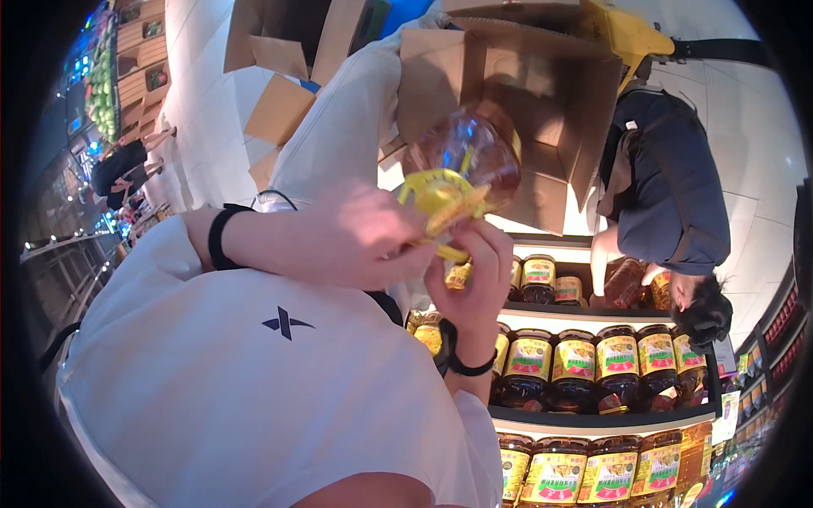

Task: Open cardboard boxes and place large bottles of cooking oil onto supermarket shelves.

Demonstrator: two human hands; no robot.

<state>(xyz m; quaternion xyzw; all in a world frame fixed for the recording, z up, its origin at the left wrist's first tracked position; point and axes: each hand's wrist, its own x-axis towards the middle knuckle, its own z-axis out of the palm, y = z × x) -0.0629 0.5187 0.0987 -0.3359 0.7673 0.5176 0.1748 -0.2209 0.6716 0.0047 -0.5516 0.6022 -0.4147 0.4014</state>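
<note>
Before me is a large clear plastic bottle [467,149] of amber-brown oil, blurred, its top towards me. A yellow plastic piece [438,193], apparently its cap or carrying handle, is at its top. My left hand [387,235] reaches in from the left, fingers closed on the edge of this piece. From below, my right hand [476,273] pinches its near side with curled fingers. A flat printed yellow tag [457,209] stands up between the hands; blur hides which fingers touch it. Both wrists wear black bands.
An open cardboard carton [533,95] stands beyond the bottle, another carton [273,44] to its left. On the right, lit shelves hold rows of labelled oil bottles [575,365]. A co-worker in dark blue [673,178] bends over the upper shelf, hands on a bottle [622,284]. A yellow cart part [635,38] is behind.
</note>
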